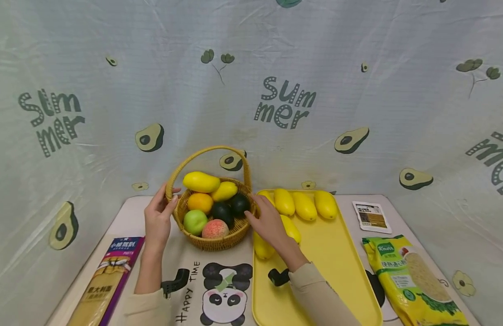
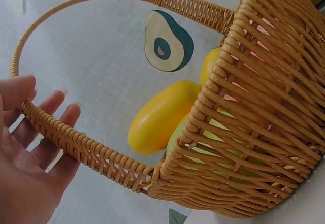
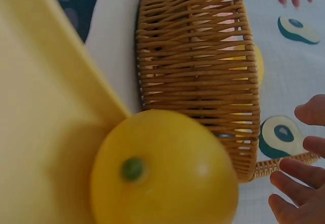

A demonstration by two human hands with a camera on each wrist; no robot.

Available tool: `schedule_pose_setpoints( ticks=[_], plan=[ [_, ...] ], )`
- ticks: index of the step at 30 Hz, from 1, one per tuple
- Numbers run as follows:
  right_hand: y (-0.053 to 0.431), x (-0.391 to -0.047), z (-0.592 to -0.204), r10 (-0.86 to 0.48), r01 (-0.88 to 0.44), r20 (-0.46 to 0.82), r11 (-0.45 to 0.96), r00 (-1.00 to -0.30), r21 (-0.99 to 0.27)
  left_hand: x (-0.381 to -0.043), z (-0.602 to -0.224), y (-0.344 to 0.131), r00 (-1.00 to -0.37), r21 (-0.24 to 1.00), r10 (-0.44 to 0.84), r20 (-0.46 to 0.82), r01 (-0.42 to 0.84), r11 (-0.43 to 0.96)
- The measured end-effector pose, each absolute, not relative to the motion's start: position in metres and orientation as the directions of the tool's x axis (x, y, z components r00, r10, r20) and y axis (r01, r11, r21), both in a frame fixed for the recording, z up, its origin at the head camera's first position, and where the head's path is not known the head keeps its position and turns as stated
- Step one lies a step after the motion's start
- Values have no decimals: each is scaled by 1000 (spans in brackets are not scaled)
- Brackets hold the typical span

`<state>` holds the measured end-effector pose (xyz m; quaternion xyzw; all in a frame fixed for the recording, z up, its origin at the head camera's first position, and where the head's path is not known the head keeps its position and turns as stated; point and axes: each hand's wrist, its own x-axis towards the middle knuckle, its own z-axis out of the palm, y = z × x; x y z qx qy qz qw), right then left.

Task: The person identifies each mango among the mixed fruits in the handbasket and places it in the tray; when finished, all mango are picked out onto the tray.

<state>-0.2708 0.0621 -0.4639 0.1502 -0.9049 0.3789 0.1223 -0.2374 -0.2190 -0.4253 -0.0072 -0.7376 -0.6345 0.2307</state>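
Observation:
A wicker basket (image 1: 212,245) with a tall arched handle stands left of the yellow tray. It holds two yellow mangoes (image 1: 201,182), an orange (image 1: 200,203), a green apple (image 1: 195,222), a peach (image 1: 215,229) and two dark avocados (image 1: 239,205). My left hand (image 1: 157,222) grips the left side of the handle, thumb in front and fingers behind, as the left wrist view shows. At the basket's right side, my right hand (image 1: 271,222) has its fingers spread and its thumb apart, fingertips right by the handle's base (image 3: 264,169).
Several yellow mangoes (image 1: 304,206) lie at the back and left of the yellow tray (image 1: 329,267). A pasta packet (image 1: 108,280) is at the left; a yellow Knorr bag (image 1: 414,280) and a small white packet (image 1: 371,217) are at the right. Behind hangs a printed curtain (image 1: 235,104).

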Motion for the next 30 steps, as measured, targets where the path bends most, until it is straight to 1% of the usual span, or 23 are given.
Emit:
schedule_pose_setpoints(
  ticks=[10,16,22,30],
  plan=[
    [36,-294,-443,-248,-349,246,623,-937,-700,-238,-426,-219,-902,937,-279,331,279,211],
    [20,-309,-433,-316,-382,224,641,-922,-666,-237,-424,-222,-898,932,-276,343,288,222],
    [4,-326,-431,-371,-412,204,663,-906,-625,-237,-427,-226,-895,921,-255,366,309,237],
    [-16,-356,-429,-429,-451,200,634,-881,-628,-235,-425,-226,-899,924,-245,362,312,220]
  ],
)
